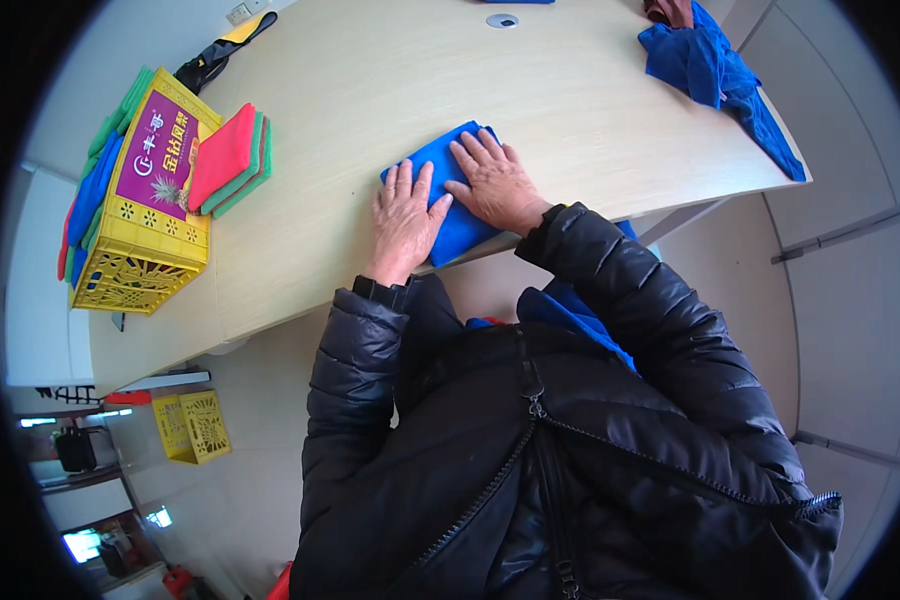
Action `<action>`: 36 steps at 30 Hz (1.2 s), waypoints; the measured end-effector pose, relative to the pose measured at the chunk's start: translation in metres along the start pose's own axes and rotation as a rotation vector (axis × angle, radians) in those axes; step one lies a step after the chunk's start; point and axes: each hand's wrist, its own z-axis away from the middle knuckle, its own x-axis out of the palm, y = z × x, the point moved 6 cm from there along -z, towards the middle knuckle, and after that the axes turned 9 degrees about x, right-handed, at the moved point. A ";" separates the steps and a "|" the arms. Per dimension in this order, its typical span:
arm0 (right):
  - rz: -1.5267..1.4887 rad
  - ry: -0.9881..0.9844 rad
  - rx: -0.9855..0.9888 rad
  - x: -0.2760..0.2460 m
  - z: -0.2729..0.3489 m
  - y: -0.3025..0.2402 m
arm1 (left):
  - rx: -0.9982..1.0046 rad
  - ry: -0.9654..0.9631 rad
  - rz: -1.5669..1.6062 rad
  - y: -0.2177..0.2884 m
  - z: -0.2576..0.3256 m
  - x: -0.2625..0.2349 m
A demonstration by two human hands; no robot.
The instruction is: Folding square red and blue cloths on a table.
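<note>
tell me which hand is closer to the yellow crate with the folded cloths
Left. The left hand lies flat on the blue cloth, on the side towards the yellow crate. The right hand presses the same cloth farther from the crate.

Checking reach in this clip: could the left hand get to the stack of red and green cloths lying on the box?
Probably yes: bare table lies between the left hand, flat on the blue cloth, and the stack, though it would take an outstretched arm.
</note>
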 end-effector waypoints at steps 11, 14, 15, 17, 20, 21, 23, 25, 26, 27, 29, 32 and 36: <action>-0.024 -0.075 0.117 -0.001 0.006 0.017 | 0.087 0.086 -0.005 0.022 0.030 -0.023; 0.003 -0.048 0.108 -0.001 0.004 0.017 | 0.207 0.106 0.033 0.042 0.051 -0.022; -0.002 -0.051 0.109 -0.001 0.005 0.016 | 0.220 0.105 0.037 0.046 0.057 -0.020; 0.010 -0.066 0.116 -0.001 0.006 0.015 | 0.237 0.100 0.039 0.048 0.064 -0.019; 0.022 -0.087 0.147 -0.006 0.008 0.013 | 0.149 0.222 0.016 0.042 0.069 -0.028; 0.028 -0.101 0.170 -0.008 0.010 0.012 | 0.152 0.221 0.014 0.043 0.071 -0.027; 0.035 -0.114 0.194 -0.011 0.013 0.009 | 0.091 0.207 -0.029 0.048 0.073 -0.023; 0.137 -0.024 0.049 -0.021 0.016 -0.011 | 0.059 0.202 -0.050 0.052 0.070 -0.023; 0.187 0.019 -0.025 -0.023 0.017 -0.019 | 0.058 0.206 -0.066 0.054 0.067 -0.022; 0.187 0.018 -0.027 -0.022 0.016 -0.021 | 0.056 0.210 -0.082 0.055 0.063 -0.022; 0.072 -0.052 -0.038 -0.011 0.013 -0.020 | 0.059 0.218 -0.099 0.060 0.054 -0.024; 0.000 -0.041 -0.050 -0.001 0.013 -0.017 | -0.084 0.218 -0.012 0.056 0.046 -0.023; -0.033 0.047 -0.057 0.001 0.015 -0.017 | -0.115 0.218 0.013 0.052 0.044 -0.022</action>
